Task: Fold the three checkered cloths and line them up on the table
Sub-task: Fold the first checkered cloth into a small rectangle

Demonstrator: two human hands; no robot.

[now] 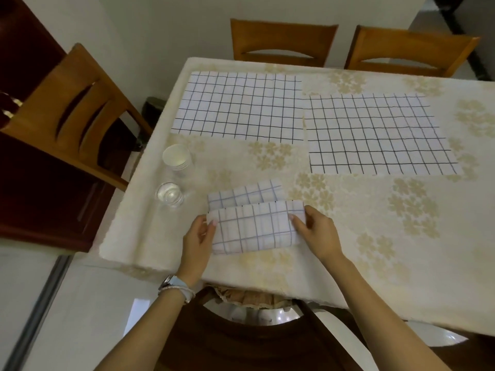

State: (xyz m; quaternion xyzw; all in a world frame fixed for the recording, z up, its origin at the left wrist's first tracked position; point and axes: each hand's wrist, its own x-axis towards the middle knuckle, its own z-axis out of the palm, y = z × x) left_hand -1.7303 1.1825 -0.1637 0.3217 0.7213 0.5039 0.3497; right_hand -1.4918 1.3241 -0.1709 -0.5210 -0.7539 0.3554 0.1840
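Cloth (255,226), part-folded, near table (348,263) edge: left hand (199,236) and right hand (317,231) pinch its ends. Two cloths (241,108) flat beyond.

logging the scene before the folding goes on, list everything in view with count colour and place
left flat cloth: one, white with dark grid, far left of table
right flat cloth: one, same pattern, far right
folded cloth: one, white with bluish grid, near edge, partly folded
paper cups: one stack, white, left edge
glass: one, clear, just nearer than the cups
tablecloth: one, cream floral, covers the table
light chairs: three, wood, one left, two far side
dark chair: one, near side
left hand: holds folded cloth's left end
right hand: holds its right end
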